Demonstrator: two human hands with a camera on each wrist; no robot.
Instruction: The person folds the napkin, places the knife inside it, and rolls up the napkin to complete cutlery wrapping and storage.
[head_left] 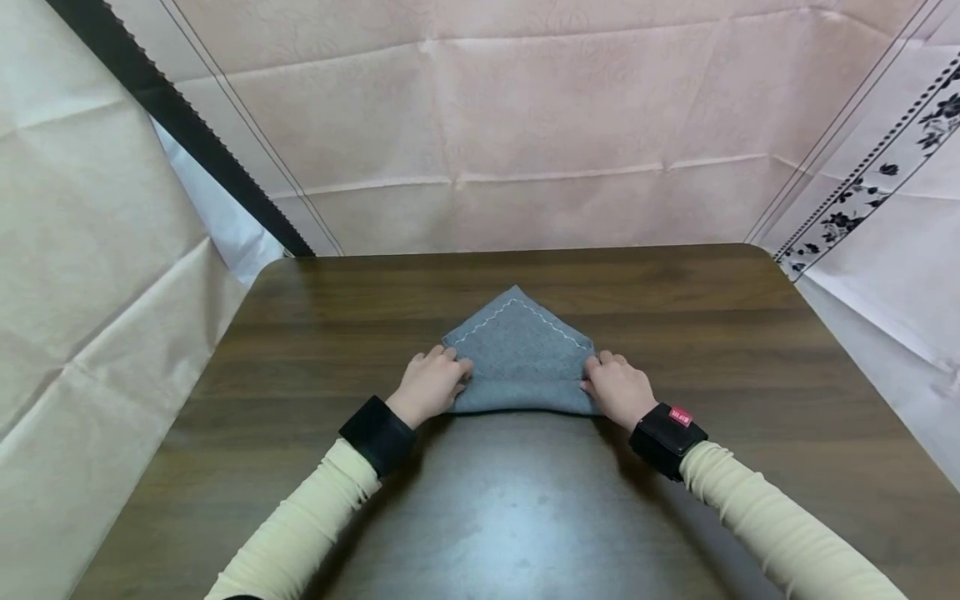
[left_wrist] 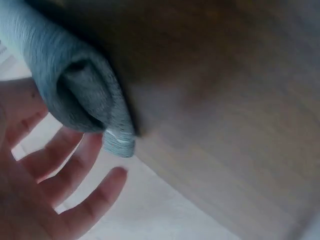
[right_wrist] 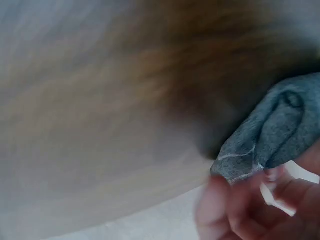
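Note:
A blue-grey cloth (head_left: 525, 350) with a white stitched line along its border lies on the table, its far part ending in a point. Its near edge is rolled into a thick band, and the spiral end of the roll shows in both wrist views. My left hand (head_left: 433, 383) holds the left end of the roll; in the left wrist view its fingers (left_wrist: 75, 170) are spread beside the cloth (left_wrist: 75, 85). The right end is held by my right hand (head_left: 619, 387), whose fingers (right_wrist: 245, 205) curl against the cloth (right_wrist: 280, 130) in the right wrist view.
The brown wooden table (head_left: 337, 333) has rounded far corners. Behind it hangs a pale creased covering (head_left: 555, 125), with a dark strip (head_left: 187, 125) at the left and a flowered border (head_left: 847, 217) at the right. Both wrists wear black bands (head_left: 378, 435).

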